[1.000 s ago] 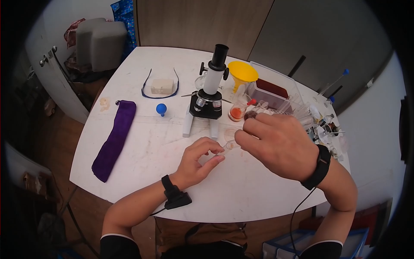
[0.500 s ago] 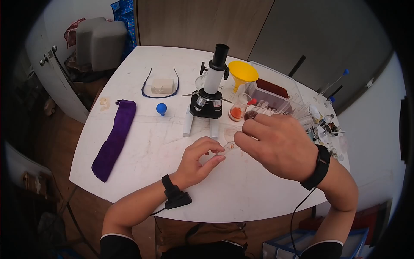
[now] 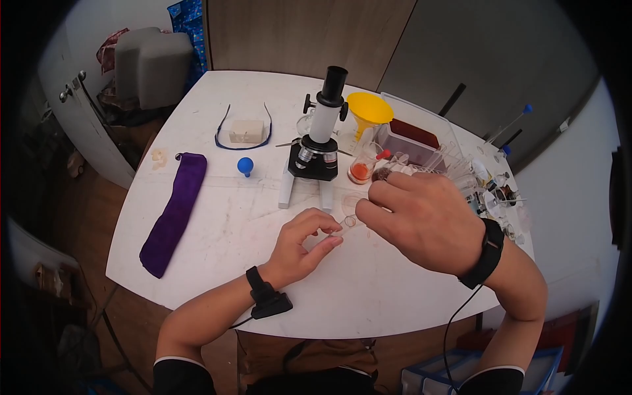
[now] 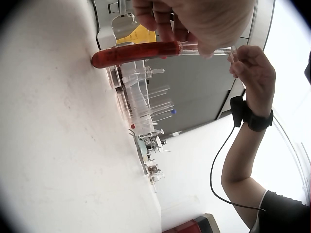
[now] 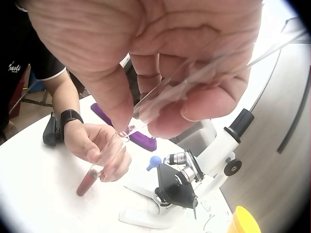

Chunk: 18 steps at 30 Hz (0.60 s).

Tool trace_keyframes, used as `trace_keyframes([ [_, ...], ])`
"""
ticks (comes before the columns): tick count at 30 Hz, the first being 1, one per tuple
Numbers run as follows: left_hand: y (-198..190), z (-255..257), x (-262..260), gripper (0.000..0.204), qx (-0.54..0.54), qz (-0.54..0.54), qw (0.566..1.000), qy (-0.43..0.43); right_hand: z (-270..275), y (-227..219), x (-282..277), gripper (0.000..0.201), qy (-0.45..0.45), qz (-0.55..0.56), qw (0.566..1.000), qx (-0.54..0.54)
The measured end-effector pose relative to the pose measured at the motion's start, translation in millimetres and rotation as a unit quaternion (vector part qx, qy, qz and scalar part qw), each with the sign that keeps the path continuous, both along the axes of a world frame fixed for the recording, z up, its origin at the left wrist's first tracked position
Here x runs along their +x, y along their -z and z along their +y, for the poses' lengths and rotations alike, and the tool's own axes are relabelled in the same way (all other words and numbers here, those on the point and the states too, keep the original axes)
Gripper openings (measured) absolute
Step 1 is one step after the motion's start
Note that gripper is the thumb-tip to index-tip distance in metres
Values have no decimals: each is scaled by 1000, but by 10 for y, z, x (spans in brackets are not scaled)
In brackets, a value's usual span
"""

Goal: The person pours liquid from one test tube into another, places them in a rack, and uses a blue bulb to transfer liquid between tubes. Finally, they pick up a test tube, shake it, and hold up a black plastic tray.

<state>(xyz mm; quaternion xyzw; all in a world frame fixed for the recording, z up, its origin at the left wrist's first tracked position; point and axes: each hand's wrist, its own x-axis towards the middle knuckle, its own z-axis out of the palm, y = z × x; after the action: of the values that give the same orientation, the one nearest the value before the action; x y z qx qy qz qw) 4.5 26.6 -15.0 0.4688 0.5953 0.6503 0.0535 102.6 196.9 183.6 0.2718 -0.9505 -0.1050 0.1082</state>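
In the left wrist view, a glass test tube [image 4: 136, 54] with red liquid in its lower part is gripped near its upper part by my left hand [image 3: 306, 247]. Its mouth appears as a small ring in the head view, right beside my right hand [image 3: 426, 220]. That hand, bent down from above, pinches a clear, thin, see-through piece [image 5: 167, 94] close over the tube's mouth; its kind cannot be told. The microscope [image 3: 322, 125] stands just beyond both hands.
A flask with orange liquid [image 3: 359, 173], a yellow funnel [image 3: 370, 109] and a crowd of glassware [image 3: 469, 181] stand at the right. Leftward lie a blue rubber bulb [image 3: 245, 165], a purple pouch [image 3: 174, 217] and glasses [image 3: 245, 146] around a pale block [image 3: 247, 131].
Both hands stay almost in place. At the tube's mouth, a pale then reddish spot showed inside the ring earlier; now the ring looks clear.
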Motion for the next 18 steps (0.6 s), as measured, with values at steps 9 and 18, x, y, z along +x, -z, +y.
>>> trace_keyframes([
  [9,2,-3,2,17,-3,-3,1000,1,-9,-8,-3,15,0,5,1000,8],
  [18,11,-2,2,17,0,-3,1000,2,-33,-30,-19,12,-2,5,1000,11],
])
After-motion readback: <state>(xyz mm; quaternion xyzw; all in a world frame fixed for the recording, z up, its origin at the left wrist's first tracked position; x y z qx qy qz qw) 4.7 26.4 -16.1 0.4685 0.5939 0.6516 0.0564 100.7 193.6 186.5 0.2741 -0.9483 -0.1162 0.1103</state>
